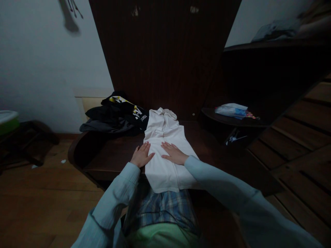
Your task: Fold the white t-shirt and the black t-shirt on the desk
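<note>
A white garment lies spread on the dark wooden desk, its lower end hanging over the front edge toward my lap. The far end is bunched and wrinkled. My left hand lies flat across the garment's left edge, fingers stretched forward. On its right half rests my right hand, palm down with the fingers pointing left. Neither hand grips anything. Touching the garment's far left side is a pile of dark clothes, one of them black with white and yellow print.
On a low shelf at the right lies a blue and white plastic packet. A tall dark panel rises behind the desk. More cloth sits on the upper right shelf. A green and white tub stands far left.
</note>
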`<state>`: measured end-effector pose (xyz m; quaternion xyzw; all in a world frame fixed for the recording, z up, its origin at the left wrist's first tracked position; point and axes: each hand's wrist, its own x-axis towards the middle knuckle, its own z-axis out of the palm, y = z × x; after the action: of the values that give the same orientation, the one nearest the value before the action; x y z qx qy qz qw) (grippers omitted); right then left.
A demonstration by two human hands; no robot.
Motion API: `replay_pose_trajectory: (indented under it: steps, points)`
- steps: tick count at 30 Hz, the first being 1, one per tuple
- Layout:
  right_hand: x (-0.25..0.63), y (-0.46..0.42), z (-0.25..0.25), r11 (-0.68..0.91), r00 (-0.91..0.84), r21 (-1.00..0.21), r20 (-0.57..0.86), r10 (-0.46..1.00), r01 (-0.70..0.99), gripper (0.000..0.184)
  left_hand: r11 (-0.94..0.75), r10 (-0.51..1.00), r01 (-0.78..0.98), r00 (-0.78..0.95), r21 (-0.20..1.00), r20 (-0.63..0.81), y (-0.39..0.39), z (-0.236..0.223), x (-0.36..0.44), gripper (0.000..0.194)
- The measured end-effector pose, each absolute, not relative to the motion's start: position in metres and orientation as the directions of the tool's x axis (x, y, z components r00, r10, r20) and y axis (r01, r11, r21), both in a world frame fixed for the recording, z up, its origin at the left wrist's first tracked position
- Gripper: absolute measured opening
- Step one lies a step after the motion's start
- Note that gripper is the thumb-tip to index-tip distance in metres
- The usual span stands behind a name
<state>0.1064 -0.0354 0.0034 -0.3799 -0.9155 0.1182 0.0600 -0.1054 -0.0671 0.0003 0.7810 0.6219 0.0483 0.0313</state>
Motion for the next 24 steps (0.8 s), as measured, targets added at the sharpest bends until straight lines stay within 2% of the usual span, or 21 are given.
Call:
replay_pose_trajectory:
  steps: [6,9,13,17,24]
  points:
    - [0.136,-0.058,0.011,0.729,-0.756,-0.256,-0.009,0.655,0.635,0.063,-0.271,0.955,0.947,0.287,0.173,-0.072,-0.039,0.01,-0.132,0.059]
    - [0.137,-0.058,0.01,0.731,-0.753,-0.246,0.001,0.658,0.637,0.063,-0.27,0.955,0.951,0.284,0.149,-0.084,-0.028,0.02,-0.136,0.056]
    - [0.133,-0.055,0.004,0.741,-0.753,-0.222,0.039,0.657,0.634,0.059,-0.351,0.936,0.934,0.348,0.062,0.052,-0.04,0.033,-0.119,0.046]
    - [0.131,-0.052,-0.002,0.748,-0.754,-0.208,0.066,0.653,0.63,0.058,-0.564,0.825,0.819,0.554,0.101,0.112,-0.065,0.027,-0.085,0.047]
    - [0.131,-0.052,-0.002,0.736,-0.744,-0.196,0.046,0.666,0.647,0.064,-0.496,0.868,0.853,0.488,0.16,0.092,-0.071,-0.002,-0.055,0.056]
